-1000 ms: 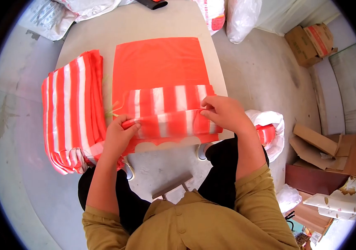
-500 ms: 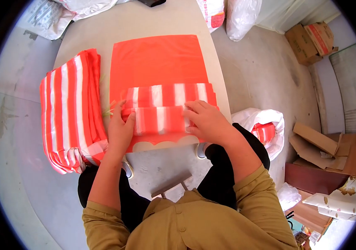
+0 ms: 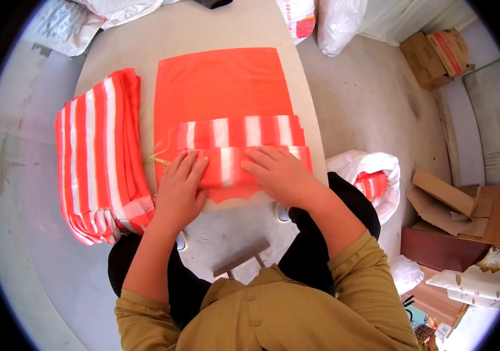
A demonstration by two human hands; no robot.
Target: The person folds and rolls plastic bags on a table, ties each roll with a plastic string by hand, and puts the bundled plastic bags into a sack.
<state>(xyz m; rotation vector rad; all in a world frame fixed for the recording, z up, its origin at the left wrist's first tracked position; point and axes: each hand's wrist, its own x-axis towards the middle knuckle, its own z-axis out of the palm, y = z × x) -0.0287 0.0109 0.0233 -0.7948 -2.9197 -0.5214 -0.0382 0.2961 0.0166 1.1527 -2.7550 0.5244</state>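
Observation:
A red and white striped bag (image 3: pixel 226 131) lies folded over on a plain red sheet (image 3: pixel 220 82) on the table. My left hand (image 3: pixel 182 187) rests flat on the left part of the near striped fold, fingers extended. On the same fold, further right, my right hand (image 3: pixel 279 175) lies with its fingers spread, palm down. Neither hand grips anything. Thin yellowish strings (image 3: pixel 156 155) stick out beside the left end of the fold. A thick stack of striped bags (image 3: pixel 100 152) sits on the left of the table.
A white sack (image 3: pixel 387 202) holding red and white plastic stands right of my legs. Cardboard boxes (image 3: pixel 431 61) are at the far right, flattened cardboard (image 3: pixel 443 205) at the right. White bags (image 3: pixel 340 26) lie beyond the table (image 3: pixel 203 26).
The near striped fold has been laid down and flattened. Both hands have let go of its edge, moved closer together and now lie flat on it.

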